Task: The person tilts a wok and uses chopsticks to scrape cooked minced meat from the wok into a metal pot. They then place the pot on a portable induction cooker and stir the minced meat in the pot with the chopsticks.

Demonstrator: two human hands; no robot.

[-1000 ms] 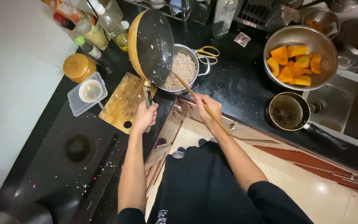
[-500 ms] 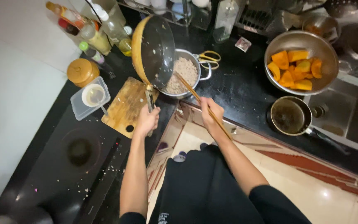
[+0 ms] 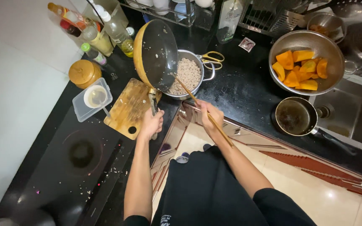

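The left hand (image 3: 151, 124) is clenched round the handle of a dark frying pan (image 3: 158, 54), tipped steeply over a steel pot (image 3: 188, 75) full of pale minced bits. The right hand (image 3: 211, 116) grips wooden chopsticks (image 3: 197, 102), tips at the pan's lower rim. A steel colander (image 3: 306, 62) holds orange pumpkin chunks; beside it a small dark saucepan (image 3: 296, 116) and, left, a plastic tub (image 3: 92, 99) holding a bowl.

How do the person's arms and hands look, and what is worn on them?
Both forearms are bare, with black sleeves ending near the elbows. The left hand and right hand wear no gloves; no watch, ring or bracelet shows. The top is black.
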